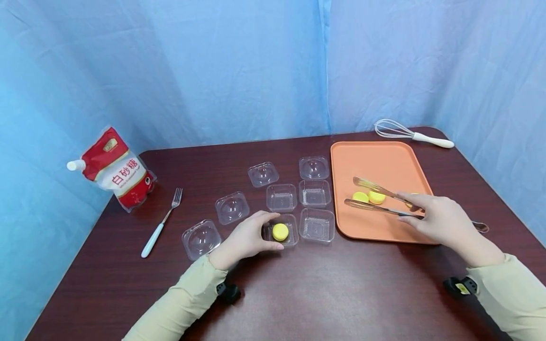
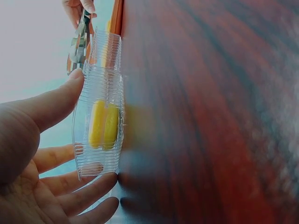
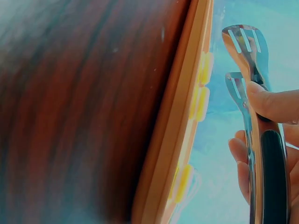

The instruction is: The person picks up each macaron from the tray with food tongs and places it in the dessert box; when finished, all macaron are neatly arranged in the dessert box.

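My left hand point(image 1: 247, 237) grips a small clear plastic box point(image 1: 292, 240) between thumb and fingers on the table. Inside that box lies a yellow macaron point(image 1: 280, 232), seen from its side in the left wrist view. In my right hand point(image 1: 445, 221) are metal serving tongs point(image 1: 379, 189) with slotted tips, held above the orange tray point(image 1: 375, 158). The tong arms stand apart with nothing between their tips in the right wrist view. Below the tongs, yellow macarons point(image 1: 377, 197) sit on the tray; another macaron point(image 1: 412, 200) is partly hidden by my right hand.
More clear boxes point(image 1: 317, 225) stand beside the held one, with domed clear lids point(image 1: 232, 208) around them. To the left are a fork point(image 1: 159, 227) and a red-and-white pouch point(image 1: 121, 170). A whisk point(image 1: 411, 133) lies behind the tray at the table's back right.
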The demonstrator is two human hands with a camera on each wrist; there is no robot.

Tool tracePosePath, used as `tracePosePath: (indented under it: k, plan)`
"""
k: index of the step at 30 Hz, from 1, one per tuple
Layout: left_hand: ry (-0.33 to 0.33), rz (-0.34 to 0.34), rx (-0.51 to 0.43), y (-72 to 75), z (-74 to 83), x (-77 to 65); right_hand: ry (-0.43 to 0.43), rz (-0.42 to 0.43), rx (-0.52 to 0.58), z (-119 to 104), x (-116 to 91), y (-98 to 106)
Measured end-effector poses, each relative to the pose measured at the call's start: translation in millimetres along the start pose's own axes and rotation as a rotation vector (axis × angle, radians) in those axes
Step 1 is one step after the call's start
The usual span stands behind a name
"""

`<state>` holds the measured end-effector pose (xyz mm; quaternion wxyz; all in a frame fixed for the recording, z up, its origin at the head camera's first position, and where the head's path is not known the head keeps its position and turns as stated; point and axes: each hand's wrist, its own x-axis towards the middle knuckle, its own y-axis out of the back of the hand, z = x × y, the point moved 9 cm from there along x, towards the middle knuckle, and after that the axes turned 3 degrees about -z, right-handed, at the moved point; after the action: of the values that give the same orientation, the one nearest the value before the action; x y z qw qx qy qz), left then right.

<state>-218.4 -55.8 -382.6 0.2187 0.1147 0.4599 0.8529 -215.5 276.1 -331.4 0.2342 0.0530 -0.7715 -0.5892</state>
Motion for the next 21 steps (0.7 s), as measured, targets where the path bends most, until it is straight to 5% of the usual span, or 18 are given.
tracePosePath:
  k: [21]
  plan:
    - [0.016, -0.036, 0.107, 0.7, 5.8, 0.4, -0.095, -0.156, -0.019, 11, 2, -14]
